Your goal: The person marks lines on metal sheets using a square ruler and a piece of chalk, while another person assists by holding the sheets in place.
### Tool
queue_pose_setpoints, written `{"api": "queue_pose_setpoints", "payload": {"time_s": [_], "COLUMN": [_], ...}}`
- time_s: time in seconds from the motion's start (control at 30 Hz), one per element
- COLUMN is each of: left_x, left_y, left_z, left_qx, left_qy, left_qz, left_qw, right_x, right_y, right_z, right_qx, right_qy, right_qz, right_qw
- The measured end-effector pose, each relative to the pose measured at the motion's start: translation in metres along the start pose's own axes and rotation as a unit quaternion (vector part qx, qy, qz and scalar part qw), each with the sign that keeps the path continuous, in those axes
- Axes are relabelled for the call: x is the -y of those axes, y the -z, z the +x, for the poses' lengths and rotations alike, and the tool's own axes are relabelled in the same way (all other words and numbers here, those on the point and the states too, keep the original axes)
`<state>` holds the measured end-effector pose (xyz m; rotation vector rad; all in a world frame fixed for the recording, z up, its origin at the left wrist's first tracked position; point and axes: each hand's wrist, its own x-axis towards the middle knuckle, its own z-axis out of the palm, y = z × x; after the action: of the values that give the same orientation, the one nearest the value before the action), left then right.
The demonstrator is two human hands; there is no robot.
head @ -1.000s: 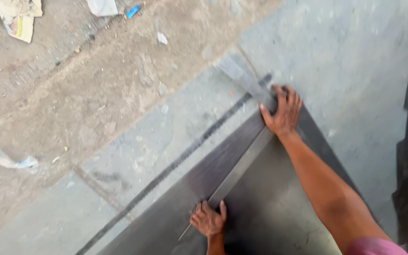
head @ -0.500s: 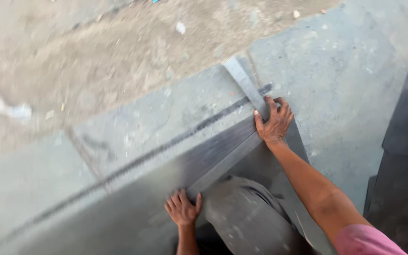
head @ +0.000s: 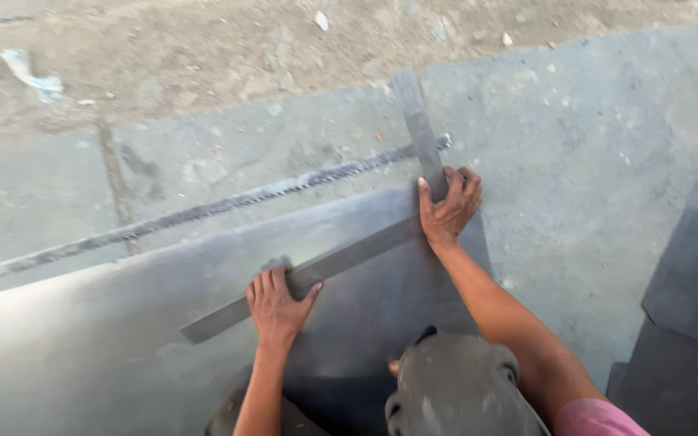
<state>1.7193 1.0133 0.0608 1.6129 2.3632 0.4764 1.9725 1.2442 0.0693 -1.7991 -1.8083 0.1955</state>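
A grey metal L-shaped square [head: 349,258] lies on a large grey metal sheet [head: 123,323] spread over the concrete ground. My right hand [head: 448,208] grips the square at its corner, where the short arm points away over the sheet's far edge. My left hand [head: 275,303] presses flat on the long arm nearer its free end. A long dark metal strip [head: 203,211] lies on the concrete just beyond the sheet's far edge. My knee in grey trousers [head: 454,387] rests on the sheet below my right arm.
Concrete slabs [head: 591,145] extend ahead and to the right. Beyond them is bare dirt with scraps of litter [head: 32,74]. More dark metal sheets [head: 688,266] lie at the right edge.
The view has shifted so the sheet and square sit more centrally. My left hand moved up onto the long arm of the square. My right hand stays at the corner.
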Motion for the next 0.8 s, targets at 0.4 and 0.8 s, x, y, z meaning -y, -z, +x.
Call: {"api": "queue_pose_setpoints", "payload": {"time_s": [0.4, 0.8], "left_x": [-0.005, -0.023], "left_y": [0.019, 0.023], "left_z": [0.111, 0.156], "left_qx": [0.013, 0.175], "left_qy": [-0.093, -0.019], "left_qz": [-0.03, 0.04], "left_qw": [0.995, 0.984], "right_x": [-0.133, -0.125], "right_y": [0.129, 0.122], "right_z": [-0.044, -0.07], "right_qx": [0.146, 0.195], "right_qy": [0.01, -0.017], "right_qz": [0.1, 0.163], "right_qw": [0.984, 0.967]}}
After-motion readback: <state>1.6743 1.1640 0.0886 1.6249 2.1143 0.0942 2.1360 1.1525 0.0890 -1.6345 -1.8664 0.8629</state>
